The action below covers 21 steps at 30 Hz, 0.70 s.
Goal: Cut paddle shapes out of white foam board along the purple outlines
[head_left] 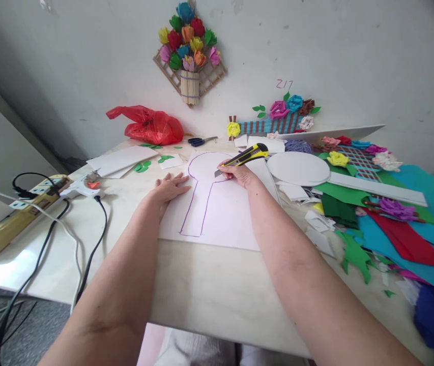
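Note:
A white board (pixel 235 218) lies flat on the table, with a purple outline of a round head and a long straight handle drawn on it. My right hand (pixel 238 174) grips a yellow and black utility knife (pixel 245 155). Its blade points down and left, close to the purple line where the round part meets the handle; whether it touches the board I cannot tell. My left hand (pixel 171 188) rests with fingers spread at the board's left edge, holding nothing.
To the right lie a white paddle-shaped cutout (pixel 298 169) and coloured paper (pixel 396 234). Scissors (pixel 201 141) and a red plastic bag (pixel 153 126) are at the back. A power strip (pixel 18 216) with cables sits at left.

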Motion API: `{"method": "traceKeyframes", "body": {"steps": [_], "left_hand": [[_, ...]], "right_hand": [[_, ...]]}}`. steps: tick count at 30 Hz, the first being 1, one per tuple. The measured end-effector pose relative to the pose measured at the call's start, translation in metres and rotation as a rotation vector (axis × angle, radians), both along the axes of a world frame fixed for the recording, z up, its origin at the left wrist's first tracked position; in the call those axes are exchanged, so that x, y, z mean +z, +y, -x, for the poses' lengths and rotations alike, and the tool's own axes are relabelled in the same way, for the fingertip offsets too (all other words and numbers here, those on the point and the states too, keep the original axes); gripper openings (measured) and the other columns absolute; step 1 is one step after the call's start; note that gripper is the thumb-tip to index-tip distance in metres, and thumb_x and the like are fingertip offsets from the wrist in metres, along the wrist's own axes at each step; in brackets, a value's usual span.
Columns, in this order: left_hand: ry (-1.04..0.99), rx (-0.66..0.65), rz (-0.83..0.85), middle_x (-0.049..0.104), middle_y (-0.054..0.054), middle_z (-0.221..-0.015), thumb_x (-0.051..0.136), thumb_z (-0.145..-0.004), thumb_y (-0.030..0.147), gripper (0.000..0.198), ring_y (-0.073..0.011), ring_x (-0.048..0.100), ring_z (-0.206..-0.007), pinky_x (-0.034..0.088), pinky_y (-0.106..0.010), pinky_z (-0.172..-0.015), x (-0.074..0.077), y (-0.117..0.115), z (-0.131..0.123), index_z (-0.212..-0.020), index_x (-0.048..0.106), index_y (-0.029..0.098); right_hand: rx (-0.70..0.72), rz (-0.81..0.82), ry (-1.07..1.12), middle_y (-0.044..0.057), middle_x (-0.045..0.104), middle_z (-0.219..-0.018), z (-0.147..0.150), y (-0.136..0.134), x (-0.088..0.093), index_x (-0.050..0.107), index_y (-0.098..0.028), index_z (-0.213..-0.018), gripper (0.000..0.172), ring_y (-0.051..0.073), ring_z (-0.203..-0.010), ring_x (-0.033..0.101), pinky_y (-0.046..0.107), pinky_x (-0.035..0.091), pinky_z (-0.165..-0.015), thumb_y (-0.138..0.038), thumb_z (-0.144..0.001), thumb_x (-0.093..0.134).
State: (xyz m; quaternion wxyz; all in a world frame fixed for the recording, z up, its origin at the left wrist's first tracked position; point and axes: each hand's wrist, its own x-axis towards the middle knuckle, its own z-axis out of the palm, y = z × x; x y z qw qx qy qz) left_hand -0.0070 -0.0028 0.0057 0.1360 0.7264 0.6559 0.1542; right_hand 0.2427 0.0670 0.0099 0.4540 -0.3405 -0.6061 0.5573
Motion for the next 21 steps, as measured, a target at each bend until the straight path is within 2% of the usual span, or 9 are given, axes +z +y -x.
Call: {"method": "traceKeyframes", "body": {"steps": [3, 5, 7, 9, 12, 15, 17, 21], "left_hand": [[-0.185, 0.034, -0.038, 0.043, 0.004, -0.145, 0.059, -0.078, 0.046, 0.047, -0.0287, 0.018, -0.142, 0.005, -0.053, -0.114, -0.002, 0.003, 0.001, -0.124, 0.06, 0.039], [-0.415, 0.061, 0.006, 0.051, 0.0, -0.139, 0.07, -0.069, 0.038, 0.047, -0.0306, 0.029, -0.138, 0.019, -0.05, -0.112, 0.001, 0.006, 0.001, -0.116, 0.065, 0.036], [-0.718, 0.093, 0.094, 0.058, -0.004, -0.131, 0.076, -0.063, 0.028, 0.051, -0.0307, 0.048, -0.126, 0.04, -0.044, -0.102, 0.005, 0.008, -0.001, -0.113, 0.067, 0.03], [-1.031, 0.123, 0.137, 0.063, -0.007, -0.124, 0.076, -0.062, 0.018, 0.053, -0.025, 0.061, -0.108, 0.052, -0.035, -0.087, 0.009, 0.008, -0.003, -0.114, 0.066, 0.025], [-1.371, 0.207, 0.104, 0.066, -0.008, -0.112, 0.074, -0.065, 0.007, 0.056, -0.0157, 0.067, -0.091, 0.055, -0.025, -0.075, 0.014, 0.007, -0.005, -0.118, 0.061, 0.021], [-1.398, 0.318, 0.263, 0.069, -0.011, -0.091, 0.073, -0.068, 0.009, 0.039, -0.0172, 0.068, -0.073, 0.057, -0.028, -0.064, 0.015, 0.004, -0.005, -0.106, 0.063, 0.013], [-1.332, 0.305, 0.39, 0.069, -0.013, -0.08, 0.074, -0.068, 0.01, 0.024, -0.0204, 0.067, -0.065, 0.057, -0.031, -0.058, 0.015, 0.002, -0.004, -0.091, 0.066, 0.01], [-1.378, 0.231, 0.341, 0.068, -0.009, -0.07, 0.073, -0.066, 0.006, 0.015, -0.0194, 0.066, -0.06, 0.057, -0.03, -0.057, 0.014, -0.002, -0.001, -0.077, 0.065, 0.012]], "right_hand": [[-0.045, 0.014, 0.07, -0.007, 0.048, -0.046, 0.0, 0.0, -0.003, 0.059, -0.016, -0.074, 0.031, 0.005, -0.042, 0.039, 0.02, 0.026, -0.043, -0.032, -0.056, 0.078], [-0.073, 0.024, 0.109, -0.008, 0.048, -0.047, -0.001, 0.0, -0.004, 0.058, -0.016, -0.074, 0.033, 0.005, -0.043, 0.041, 0.02, 0.028, -0.045, -0.033, -0.055, 0.079], [-0.095, 0.028, 0.145, -0.008, 0.048, -0.049, -0.002, -0.001, -0.004, 0.057, -0.016, -0.075, 0.034, 0.005, -0.043, 0.042, 0.02, 0.03, -0.046, -0.033, -0.055, 0.079], [-0.112, 0.027, 0.183, -0.009, 0.05, -0.051, -0.003, -0.002, -0.004, 0.057, -0.017, -0.077, 0.037, 0.005, -0.044, 0.043, 0.02, 0.032, -0.048, -0.034, -0.054, 0.08], [-0.136, 0.041, 0.226, -0.009, 0.052, -0.053, -0.003, -0.003, -0.004, 0.057, -0.017, -0.079, 0.041, 0.004, -0.045, 0.044, 0.02, 0.036, -0.05, -0.035, -0.051, 0.081], [-0.159, 0.049, 0.225, -0.01, 0.052, -0.052, -0.002, -0.005, -0.002, 0.057, -0.017, -0.081, 0.044, 0.004, -0.045, 0.044, 0.02, 0.038, -0.052, -0.037, -0.05, 0.082], [-0.166, 0.031, 0.208, -0.01, 0.05, -0.05, -0.001, -0.006, 0.001, 0.057, -0.017, -0.081, 0.044, 0.004, -0.045, 0.043, 0.02, 0.038, -0.051, -0.039, -0.051, 0.081], [-0.256, -0.031, 0.189, -0.009, 0.049, -0.049, -0.002, -0.012, 0.014, 0.058, -0.018, -0.082, 0.044, 0.005, -0.045, 0.042, 0.021, 0.036, -0.049, -0.044, -0.053, 0.079]]}}
